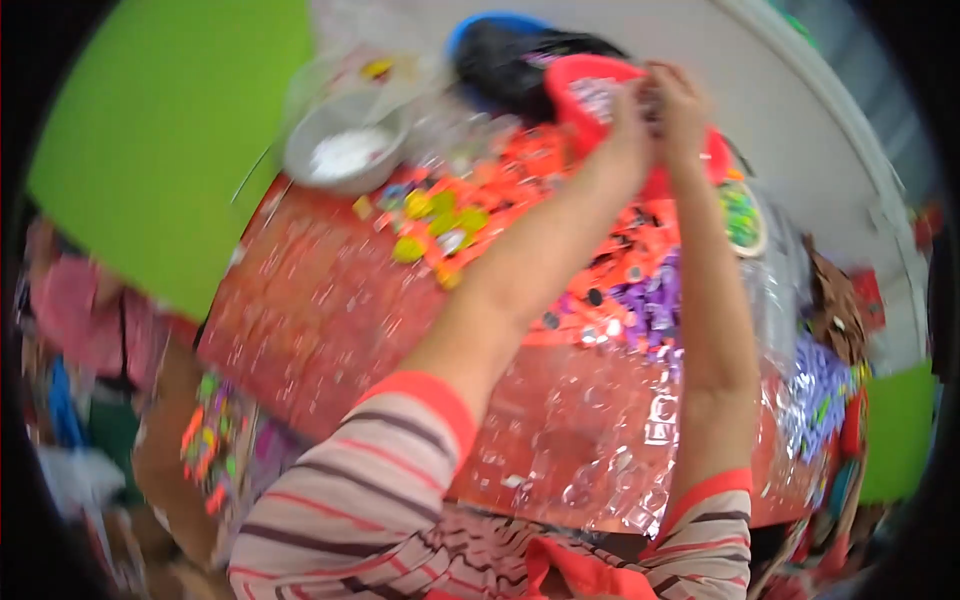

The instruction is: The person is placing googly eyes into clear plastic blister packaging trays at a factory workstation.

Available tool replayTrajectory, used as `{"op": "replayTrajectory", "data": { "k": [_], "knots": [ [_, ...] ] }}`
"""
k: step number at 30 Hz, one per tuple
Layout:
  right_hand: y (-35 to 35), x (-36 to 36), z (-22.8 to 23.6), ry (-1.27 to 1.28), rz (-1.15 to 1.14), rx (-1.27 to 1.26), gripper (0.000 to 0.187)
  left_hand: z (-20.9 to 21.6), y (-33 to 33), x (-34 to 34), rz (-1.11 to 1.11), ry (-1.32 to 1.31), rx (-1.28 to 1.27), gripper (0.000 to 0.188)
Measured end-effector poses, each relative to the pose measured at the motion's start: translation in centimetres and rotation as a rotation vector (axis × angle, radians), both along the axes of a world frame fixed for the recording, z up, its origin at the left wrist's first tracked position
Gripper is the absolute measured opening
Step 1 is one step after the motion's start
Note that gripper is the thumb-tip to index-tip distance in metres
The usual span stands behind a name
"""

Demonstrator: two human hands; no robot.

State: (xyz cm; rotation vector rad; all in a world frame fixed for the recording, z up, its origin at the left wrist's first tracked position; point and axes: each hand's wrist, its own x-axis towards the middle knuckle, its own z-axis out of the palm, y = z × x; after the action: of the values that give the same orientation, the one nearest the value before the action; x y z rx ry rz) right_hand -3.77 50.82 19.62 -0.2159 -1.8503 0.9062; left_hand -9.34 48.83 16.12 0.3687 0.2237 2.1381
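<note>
Both my arms reach to the far side of the table, over a red plastic basin [572,84] with small pale pieces [598,98] in it. My left hand [630,118] is at the middle of the basin, its fingers blurred and partly hidden. Close beside it, my right hand [682,108] has its fingers curled in. Something small and dark shows between the two hands, too blurred to name. In front of the basin spreads a heap of small orange pieces [530,165], with yellow round pieces [440,215] at its left and purple pieces [655,300] at its right.
A translucent bowl [300,165] of white bits stands at the table's far left. Behind the heap lies a black plastic bag [510,65] in a blue basin [485,20]. Green pieces [740,215] fill an oval container at right; lilac pieces [820,390] lie near the right edge. Clear plastic covers the red tabletop [300,300].
</note>
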Motion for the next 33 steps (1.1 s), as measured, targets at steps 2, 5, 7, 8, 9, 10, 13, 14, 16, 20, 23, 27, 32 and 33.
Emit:
{"op": "replayTrajectory", "data": {
  "k": [2, 5, 7, 8, 9, 10, 13, 14, 16, 20, 23, 27, 32, 33],
  "knots": [
    [-5.4, -0.5, 1.2, -0.044, -0.060, -0.014, 0.024, -0.7, -2.0, -1.3, -0.040, -0.131, 0.214, 0.024],
    [-10.0, 1.8, -0.3, -0.130, -0.090, 0.062, 0.024, -2.0, -7.5, 2.1, -0.144, -0.270, 0.175, 0.022],
    [-13.1, 2.2, -2.0, -0.192, -0.091, 0.094, 0.022, -3.4, -12.0, 3.1, -0.108, -0.212, 0.247, 0.023],
    [-14.1, 2.3, -3.0, -0.204, -0.062, 0.125, 0.021, -4.3, -14.0, 3.4, -0.067, -0.175, 0.290, 0.024],
    [-16.7, 2.6, -3.4, -0.202, -0.043, 0.092, 0.019, -4.4, -17.3, 4.0, -0.055, -0.175, 0.217, 0.023],
    [-18.6, 2.4, -4.3, -0.142, -0.007, 0.084, 0.019, -5.4, -19.3, 3.7, -0.067, -0.148, 0.203, 0.022],
    [-23.3, 1.6, -7.8, -0.101, 0.007, 0.250, 0.018, -7.5, -25.6, 4.0, 0.023, -0.237, 0.032, 0.022],
    [-25.4, 1.5, -8.2, -0.123, 0.058, 0.132, 0.017, -7.0, -27.6, 4.0, 0.064, -0.328, -0.072, 0.023],
    [-28.0, 1.5, -9.3, -0.091, 0.047, 0.066, 0.016, -10.5, -29.2, 2.9, 0.048, -0.380, -0.056, 0.020],
    [-31.1, 0.4, -13.2, 0.034, -0.209, -0.020, 0.023, -11.9, -33.4, 0.7, 0.259, -0.565, -0.228, 0.013],
    [-33.6, -1.7, -16.5, 0.187, 0.277, -1.207, 0.025, -12.9, -34.7, -0.9, 0.410, -0.411, -0.201, 0.013],
    [-35.7, -4.9, -17.7, 0.300, 0.427, -1.595, 0.024, -12.9, -36.9, -3.3, 0.763, -0.080, -0.332, 0.011],
    [-36.6, -9.1, -19.1, 0.337, 0.528, -1.683, 0.025, -13.2, -39.1, -7.1, 0.810, -0.174, -0.280, 0.013],
    [-37.1, -9.5, -18.9, 0.361, 0.481, -1.732, 0.023, -13.4, -39.7, -7.6, 0.756, -0.187, -0.263, 0.013]
  ]
}}
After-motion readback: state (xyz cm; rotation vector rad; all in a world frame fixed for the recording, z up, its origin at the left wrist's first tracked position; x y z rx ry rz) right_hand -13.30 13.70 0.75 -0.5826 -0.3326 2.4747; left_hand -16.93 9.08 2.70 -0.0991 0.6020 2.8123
